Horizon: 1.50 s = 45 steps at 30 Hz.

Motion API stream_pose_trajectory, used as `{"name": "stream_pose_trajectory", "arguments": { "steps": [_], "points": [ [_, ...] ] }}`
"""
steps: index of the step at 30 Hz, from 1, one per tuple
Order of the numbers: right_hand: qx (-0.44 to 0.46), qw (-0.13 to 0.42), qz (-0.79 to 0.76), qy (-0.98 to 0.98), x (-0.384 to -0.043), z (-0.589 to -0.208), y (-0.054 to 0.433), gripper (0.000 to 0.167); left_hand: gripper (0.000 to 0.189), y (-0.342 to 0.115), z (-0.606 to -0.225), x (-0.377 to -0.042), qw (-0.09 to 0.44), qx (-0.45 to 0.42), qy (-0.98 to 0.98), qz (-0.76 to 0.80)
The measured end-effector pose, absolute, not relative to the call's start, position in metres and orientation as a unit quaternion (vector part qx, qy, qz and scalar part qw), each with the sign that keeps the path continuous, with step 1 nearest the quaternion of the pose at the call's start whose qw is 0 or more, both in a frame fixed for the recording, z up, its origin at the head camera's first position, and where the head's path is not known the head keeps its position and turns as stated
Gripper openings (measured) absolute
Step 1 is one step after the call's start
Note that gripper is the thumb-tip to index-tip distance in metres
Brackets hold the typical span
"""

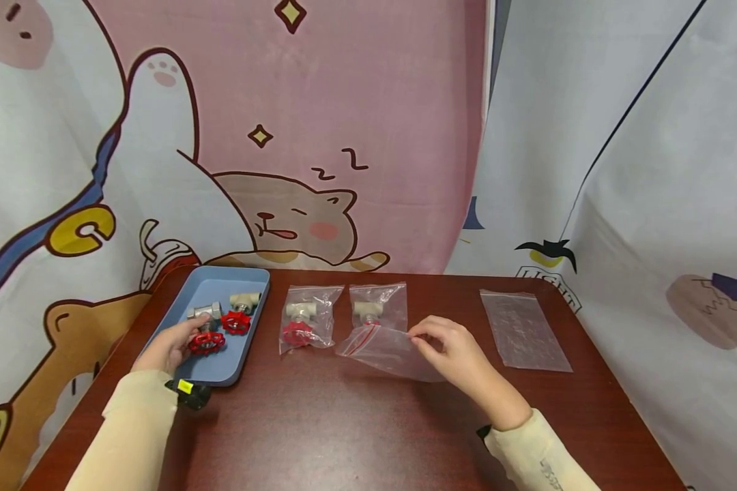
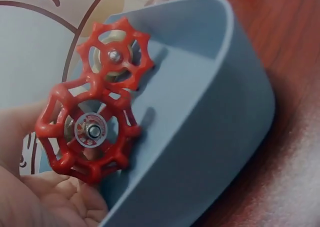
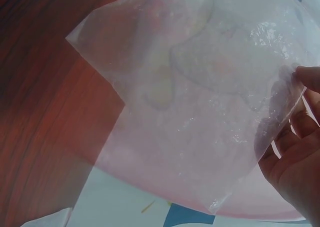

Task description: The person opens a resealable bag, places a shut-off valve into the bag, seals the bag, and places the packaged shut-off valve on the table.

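At the left, my left hand [image 1: 170,346] reaches into the blue tray [image 1: 221,370] and grips a metal gate valve with a red handwheel [image 1: 207,343]. Its palm and fingers lie behind the handwheel [image 2: 91,129] in the left wrist view. Beside it in the tray is a second valve [image 1: 236,322], beige-bodied with a smaller red wheel. My right hand [image 1: 451,348] pinches the edge of a clear zip bag [image 1: 399,354] between thumb and fingers, holding it up over the table. The bag [image 3: 210,127] hangs spread and see-through in the right wrist view.
Two bagged valves with red wheels lie mid-table: one bag [image 1: 319,314] in full view, the other bag [image 1: 393,303] partly behind the held bag. A flat zip bag [image 1: 525,331] lies at the right. A printed curtain [image 1: 405,136] hangs behind the brown table [image 1: 295,423].
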State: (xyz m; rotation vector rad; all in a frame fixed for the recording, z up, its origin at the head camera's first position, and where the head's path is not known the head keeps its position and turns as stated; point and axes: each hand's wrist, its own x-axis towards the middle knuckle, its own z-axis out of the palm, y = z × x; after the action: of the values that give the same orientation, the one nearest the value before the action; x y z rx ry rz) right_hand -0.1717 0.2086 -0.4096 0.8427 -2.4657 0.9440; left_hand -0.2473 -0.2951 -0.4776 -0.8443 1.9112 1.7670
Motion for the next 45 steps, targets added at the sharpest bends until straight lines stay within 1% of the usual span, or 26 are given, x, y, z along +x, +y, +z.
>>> {"name": "stream_pose_trajectory", "arguments": {
  "steps": [1,5,8,13,16,19,23,25,28,32,37,42,43,45],
  "points": [
    [0.298,0.184,0.335,-0.874,-0.172,-0.410,0.209,0.010,0.032,-0.295,-0.478,-0.246,0.192,-0.303,0.675,0.645],
    [0.296,0.182,0.337,-0.875,-0.171,-0.409,0.209,0.011,0.032,-0.292,-0.479,-0.245,0.127,-0.335,0.632,0.687],
    [0.294,0.179,0.338,-0.876,-0.171,-0.409,0.209,0.011,0.032,-0.290,-0.472,-0.242,0.101,-0.336,0.585,0.731],
    [0.293,0.178,0.337,-0.877,-0.171,-0.407,0.208,0.011,0.015,-0.289,-0.456,-0.238,0.098,-0.284,0.457,0.837],
    [0.294,0.178,0.334,-0.878,-0.171,-0.406,0.207,0.011,0.009,-0.286,-0.445,-0.235,0.082,-0.254,0.397,0.878],
    [0.292,0.179,0.332,-0.879,-0.172,-0.407,0.207,0.011,0.006,-0.281,-0.434,-0.234,0.077,-0.216,0.378,0.897],
    [0.292,0.179,0.332,-0.879,-0.173,-0.407,0.207,0.011,0.011,-0.271,-0.422,-0.233,0.086,-0.158,0.374,0.910],
    [0.293,0.179,0.333,-0.878,-0.173,-0.407,0.207,0.011,0.010,-0.265,-0.416,-0.231,0.084,-0.142,0.382,0.909],
    [0.295,0.180,0.330,-0.878,-0.173,-0.408,0.207,0.011,0.008,-0.255,-0.410,-0.227,0.064,-0.138,0.403,0.903],
    [0.295,0.180,0.329,-0.879,-0.173,-0.408,0.206,0.011,0.028,-0.244,-0.405,-0.223,0.023,-0.134,0.500,0.855],
    [0.292,0.176,0.332,-0.880,-0.172,-0.408,0.206,0.009,0.039,-0.234,-0.403,-0.218,0.001,-0.111,0.681,0.724],
    [0.283,0.177,0.331,-0.883,-0.171,-0.408,0.206,0.009,0.070,-0.220,-0.399,-0.213,-0.011,-0.066,0.811,0.581],
    [0.281,0.178,0.331,-0.883,-0.171,-0.408,0.206,0.009,0.073,-0.218,-0.398,-0.212,-0.016,-0.057,0.824,0.564],
    [0.279,0.179,0.331,-0.883,-0.170,-0.408,0.206,0.010,0.071,-0.212,-0.396,-0.211,-0.033,-0.042,0.840,0.540]
  ]
}}
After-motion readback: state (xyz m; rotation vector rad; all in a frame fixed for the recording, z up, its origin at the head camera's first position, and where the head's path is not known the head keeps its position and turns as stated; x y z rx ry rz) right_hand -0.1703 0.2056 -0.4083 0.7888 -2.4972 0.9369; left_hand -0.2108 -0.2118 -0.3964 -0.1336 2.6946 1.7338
